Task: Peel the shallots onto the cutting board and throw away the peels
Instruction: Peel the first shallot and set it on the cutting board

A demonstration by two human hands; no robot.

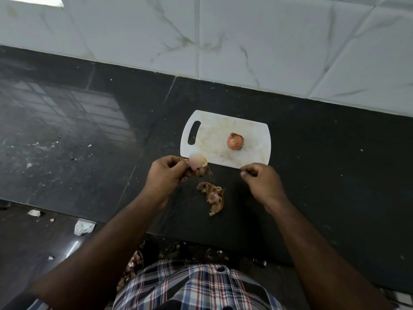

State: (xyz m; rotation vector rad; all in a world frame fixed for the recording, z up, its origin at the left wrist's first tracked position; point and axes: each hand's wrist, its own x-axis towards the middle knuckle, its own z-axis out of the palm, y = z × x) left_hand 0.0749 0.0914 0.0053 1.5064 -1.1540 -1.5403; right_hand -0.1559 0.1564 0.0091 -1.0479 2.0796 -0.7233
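Observation:
My left hand (pixel 167 173) grips a half-peeled shallot (pixel 197 163), pale on top with brown skin and roots hanging below, just in front of the near left corner of the white cutting board (pixel 210 135). An unpeeled orange-brown shallot (pixel 235 141) lies on the board. My right hand (pixel 260 182) hovers at the board's near right edge with its fingers curled; nothing can be seen in it. A pile of brown peels (pixel 213 196) lies on the black counter between my hands.
The black counter (pixel 324 175) runs to a white marble-tiled wall (pixel 245 41) behind the board. Paper scraps (pixel 83 227) and crumbs litter the lower surface at left. More peels (pixel 134 265) lie below the counter's near edge by my checked shirt.

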